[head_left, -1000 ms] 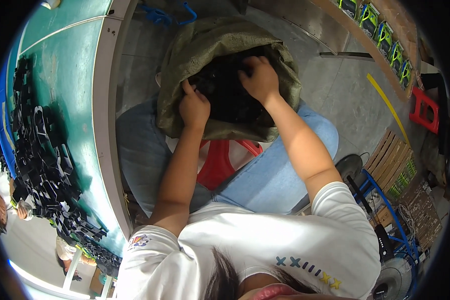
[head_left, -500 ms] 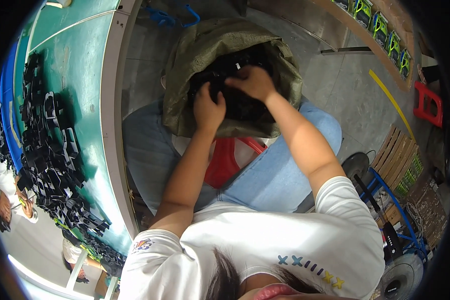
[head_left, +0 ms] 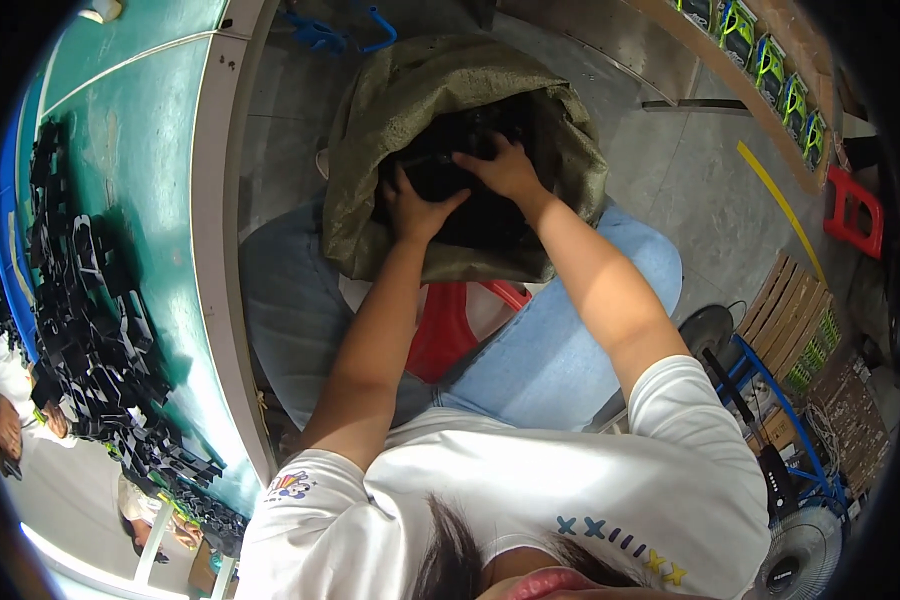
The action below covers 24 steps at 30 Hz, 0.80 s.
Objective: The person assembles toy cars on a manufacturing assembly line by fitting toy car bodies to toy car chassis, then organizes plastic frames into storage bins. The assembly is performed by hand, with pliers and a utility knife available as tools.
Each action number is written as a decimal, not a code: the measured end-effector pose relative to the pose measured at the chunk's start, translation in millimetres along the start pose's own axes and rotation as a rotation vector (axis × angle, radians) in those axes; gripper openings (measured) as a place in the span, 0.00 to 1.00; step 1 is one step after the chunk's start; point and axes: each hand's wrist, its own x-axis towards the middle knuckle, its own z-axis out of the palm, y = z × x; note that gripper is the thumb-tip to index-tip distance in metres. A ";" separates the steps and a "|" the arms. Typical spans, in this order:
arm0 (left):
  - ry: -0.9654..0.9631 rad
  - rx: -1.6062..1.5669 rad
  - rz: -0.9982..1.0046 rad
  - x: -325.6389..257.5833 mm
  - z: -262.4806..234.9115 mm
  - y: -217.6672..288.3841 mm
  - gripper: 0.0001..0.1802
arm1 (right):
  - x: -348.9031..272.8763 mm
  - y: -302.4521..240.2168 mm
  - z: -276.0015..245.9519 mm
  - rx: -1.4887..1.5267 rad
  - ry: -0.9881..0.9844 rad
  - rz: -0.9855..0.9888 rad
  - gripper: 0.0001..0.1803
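An olive-green woven sack [head_left: 370,215] with a rolled-down rim stands between my knees. Inside it lies a dark heap of black plastic pieces [head_left: 440,178]; their exact shape is lost in shadow. My left hand [head_left: 420,212] reaches over the near left part of the opening, fingers spread and thumb pointing right, its fingertips against the black pieces. Further right and a little higher, my right hand [head_left: 510,172] rests on the same heap with thumb and fingers apart. Neither hand visibly grips a piece, though some fingertips are hard to see in the dark.
At left, a green-topped table [head_left: 160,200] carries a long pile of black plastic parts [head_left: 100,320]. A red stool [head_left: 440,330] shows below the sack. A fan [head_left: 800,560], a blue cart frame [head_left: 770,375] and another red stool [head_left: 855,212] stand at right. Other people sit beyond the table.
My left hand has spread, its thumb swinging out to the right. My right hand's fingers have opened over the heap. The white glint near them no longer shows.
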 end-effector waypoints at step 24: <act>-0.235 -0.255 0.019 -27.6 17.0 18.9 0.69 | 11.7 27.9 5.9 0.228 -0.204 -0.019 0.50</act>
